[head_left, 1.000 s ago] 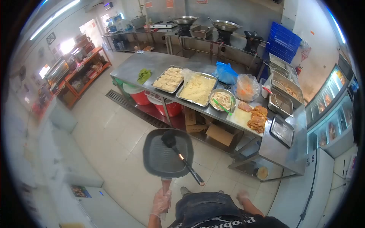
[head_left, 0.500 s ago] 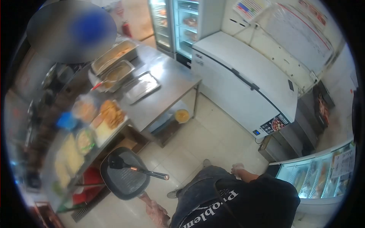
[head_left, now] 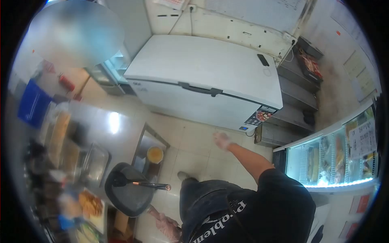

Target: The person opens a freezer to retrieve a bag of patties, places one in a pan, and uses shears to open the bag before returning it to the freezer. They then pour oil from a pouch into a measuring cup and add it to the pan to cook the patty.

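A brushed stainless-steel table (head_left: 123,135) stands at left over a pale tiled floor (head_left: 202,148). A long white chest freezer (head_left: 194,97) sits against the wall, a flat black object (head_left: 263,60) on its lid. Grey steps (head_left: 298,99) rise beyond its right end, near a lit glass-fronted display fridge (head_left: 318,162).

The left hand (head_left: 167,228), in a clear glove, grips the handle of a dark grey, round-cornered square pan (head_left: 133,202). The pan hangs over the floor beside the table, blocking sight of part of its edge; a black brush with copper trim (head_left: 139,183) lies across it. The gloved right hand (head_left: 221,140) reaches out before the freezer, seemingly loose and unclenched, though its fingers are blurred.

A silver rectangular tray (head_left: 95,164) and orange-brown coated pieces of food (head_left: 90,203) lie left of the pan; a round tub with yellow contents (head_left: 155,154) sits low beneath the table.
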Demonstrator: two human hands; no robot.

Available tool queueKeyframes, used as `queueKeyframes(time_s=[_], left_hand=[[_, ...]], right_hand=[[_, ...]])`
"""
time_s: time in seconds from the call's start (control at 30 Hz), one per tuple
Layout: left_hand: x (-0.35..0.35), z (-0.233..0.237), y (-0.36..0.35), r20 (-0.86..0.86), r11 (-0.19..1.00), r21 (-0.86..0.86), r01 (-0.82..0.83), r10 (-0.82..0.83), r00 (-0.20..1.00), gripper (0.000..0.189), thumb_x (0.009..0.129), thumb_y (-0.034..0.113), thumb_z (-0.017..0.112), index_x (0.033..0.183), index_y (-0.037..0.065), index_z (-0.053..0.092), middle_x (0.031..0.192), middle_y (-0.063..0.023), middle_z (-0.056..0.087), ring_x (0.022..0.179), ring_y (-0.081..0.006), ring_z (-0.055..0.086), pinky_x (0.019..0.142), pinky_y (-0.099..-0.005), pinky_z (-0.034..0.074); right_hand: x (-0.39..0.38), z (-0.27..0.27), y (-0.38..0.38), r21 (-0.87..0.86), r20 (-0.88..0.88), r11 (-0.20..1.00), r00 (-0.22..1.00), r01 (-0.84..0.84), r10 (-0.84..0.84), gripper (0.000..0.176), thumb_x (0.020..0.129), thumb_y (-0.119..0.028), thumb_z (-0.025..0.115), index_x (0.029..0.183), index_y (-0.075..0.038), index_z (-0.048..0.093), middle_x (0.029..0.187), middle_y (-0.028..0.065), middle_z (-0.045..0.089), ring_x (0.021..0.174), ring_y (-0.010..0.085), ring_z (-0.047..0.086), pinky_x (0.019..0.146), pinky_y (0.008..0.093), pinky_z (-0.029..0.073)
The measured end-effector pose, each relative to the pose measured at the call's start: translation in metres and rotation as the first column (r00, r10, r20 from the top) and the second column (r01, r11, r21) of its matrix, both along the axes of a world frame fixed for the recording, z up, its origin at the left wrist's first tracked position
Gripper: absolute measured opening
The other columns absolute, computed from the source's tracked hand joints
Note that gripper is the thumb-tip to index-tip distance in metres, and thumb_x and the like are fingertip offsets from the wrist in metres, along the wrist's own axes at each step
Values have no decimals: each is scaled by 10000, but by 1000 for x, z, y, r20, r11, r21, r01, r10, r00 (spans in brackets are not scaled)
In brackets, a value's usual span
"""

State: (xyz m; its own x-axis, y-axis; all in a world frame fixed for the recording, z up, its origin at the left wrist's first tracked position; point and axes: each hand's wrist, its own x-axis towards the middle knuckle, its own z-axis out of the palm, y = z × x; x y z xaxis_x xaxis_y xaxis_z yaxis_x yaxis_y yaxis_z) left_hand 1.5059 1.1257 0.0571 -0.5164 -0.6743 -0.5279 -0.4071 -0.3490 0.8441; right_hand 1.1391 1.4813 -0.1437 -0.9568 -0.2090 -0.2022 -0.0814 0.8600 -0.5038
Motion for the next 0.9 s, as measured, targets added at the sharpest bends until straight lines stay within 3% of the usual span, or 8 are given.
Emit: queueKeyframes(time_s=[0.13,0.37,0.47,0.63,0.7,0.73,0.77,0.9], left_hand=[[-89,-18,-28,15,990,-54,133,-132,991,630,1078,321,558,1563,-50,406,572,22,432,453,-93,409,453,-265,360],[-250,-64,-70,104,978,-43,204,-199,974,695,1092,375,509,1643,-11,335,625,-31,485,524,-116,430,537,-301,400],[-275,-140,-102,108,884,-418,210,-181,977,625,1080,449,514,1479,-33,522,683,-67,547,563,-160,469,574,-361,418],[-314,-134,-101,285,936,-198,292,-230,930,617,1065,622,479,1236,39,580,656,-84,508,591,-252,491,609,-451,445],[-316,-168,-99,253,879,-427,212,-109,961,635,1058,631,488,1162,14,594,661,-98,524,597,-277,502,617,-462,445],[-318,-155,-110,432,910,-157,384,-287,855,785,1045,677,476,1454,7,505,1037,-190,681,922,-302,677,858,-444,543],[-329,-137,-96,432,910,-155,385,-288,854,785,1045,677,476,1454,7,505,1037,-190,681,922,-302,677,858,-444,543],[-387,-96,-23,309,999,-42,-13,25,951,673,1072,563,515,1572,117,459,1534,-231,516,1374,-357,539,1137,-518,443]], right_hand=[[-115,7,-32,-64,16,998,1000,9,-8,408,1005,-235,556,1340,-13,628,1302,277,648,1219,439,616,1078,500,483],[-206,29,-18,-64,-122,976,969,206,-213,341,995,-230,579,1243,-30,699,1265,240,693,1211,417,636,1079,476,490],[-217,32,13,-105,-212,939,915,329,-344,328,992,-233,579,1213,-32,714,1226,224,714,1199,407,647,1067,481,498],[-251,54,92,-117,-271,825,781,553,-562,317,992,-233,578,1197,-37,720,1172,221,720,1147,399,667,1031,477,519],[-271,60,139,-116,-317,819,760,563,-567,322,971,-202,558,1164,-12,733,1141,242,719,1143,409,663,1044,478,507],[-283,59,166,-129,-356,802,727,584,-587,327,967,-203,563,1166,-3,729,1153,238,719,1149,406,660,1048,478,503],[-299,58,193,-145,-395,787,694,600,-602,332,963,-204,569,1167,5,725,1164,235,718,1156,403,656,1052,477,499],[-370,58,320,-21,-462,767,674,642,-577,323,946,-181,578,1173,0,721,1186,230,713,1177,397,648,1063,474,495]])
